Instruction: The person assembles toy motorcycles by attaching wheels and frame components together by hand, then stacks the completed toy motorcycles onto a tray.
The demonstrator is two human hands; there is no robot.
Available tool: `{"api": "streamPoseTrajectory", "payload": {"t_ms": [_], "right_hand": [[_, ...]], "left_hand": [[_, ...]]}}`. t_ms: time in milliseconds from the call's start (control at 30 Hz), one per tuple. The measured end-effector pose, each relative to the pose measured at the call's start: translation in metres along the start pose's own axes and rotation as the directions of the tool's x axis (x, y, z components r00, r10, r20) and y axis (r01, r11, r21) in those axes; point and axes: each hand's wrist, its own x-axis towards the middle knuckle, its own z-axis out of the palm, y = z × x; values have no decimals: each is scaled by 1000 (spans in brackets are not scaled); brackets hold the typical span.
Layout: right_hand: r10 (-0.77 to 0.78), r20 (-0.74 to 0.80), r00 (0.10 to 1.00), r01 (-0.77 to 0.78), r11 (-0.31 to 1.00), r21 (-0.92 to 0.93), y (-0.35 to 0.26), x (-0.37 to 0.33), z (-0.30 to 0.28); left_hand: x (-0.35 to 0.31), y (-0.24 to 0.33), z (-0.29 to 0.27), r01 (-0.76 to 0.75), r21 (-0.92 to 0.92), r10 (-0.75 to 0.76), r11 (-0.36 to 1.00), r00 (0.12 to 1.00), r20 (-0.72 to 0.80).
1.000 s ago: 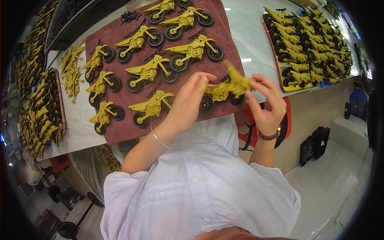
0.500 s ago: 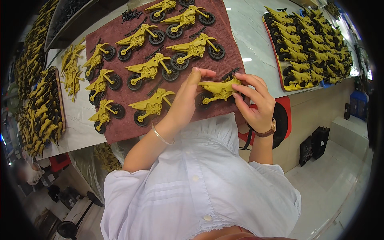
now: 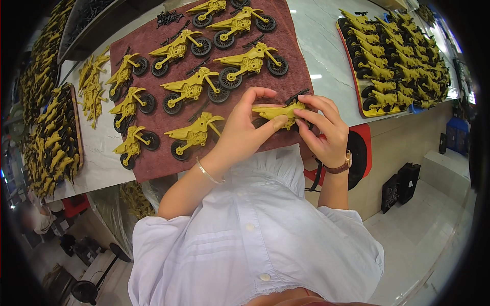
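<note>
Currently, yellow toy motorcycle (image 3: 267, 111) is just upper right of frame centre, over maroon cloth (image 3: 159, 167); right grip (image 3: 327, 130) pinches its front; left grip (image 3: 244, 128): thumb on its body, can't tell if closed.

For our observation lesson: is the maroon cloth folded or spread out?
Spread out: the cloth lies flat on the table, yellow toy motorcycles lying across it.

Open lane at upper right

A bare strip of bench (image 3: 322, 48) lies between the red cloth (image 3: 163, 167) and the packed tray (image 3: 372, 113). Rowed motorcycles (image 3: 248, 60) leave only narrow gaps across the upper middle. At centre, the left hand (image 3: 245, 130) and right hand (image 3: 327, 130) block the held motorcycle (image 3: 269, 111).
</note>
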Motion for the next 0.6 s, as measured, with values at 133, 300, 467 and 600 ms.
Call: {"api": "streamPoseTrajectory", "payload": {"t_ms": [133,300,467,600], "right_hand": [[9,3,1000,-9,1000,4,0,0,-2],[72,-87,994,-62,991,115,8,-4,-3],[379,222,898,-418,583,697,-1,5,-5],[339,363,868,-494,526,692,2,11,1]], "left_hand": [[-1,-1,1,-29,-11,29,1000,1000,-8],[-4,8,3,-58,-55,57,997,998,-28],[-10,24,-3,-68,-91,69,993,998,9],[-11,39,-13,34,-169,-33,985,999,5]]}}
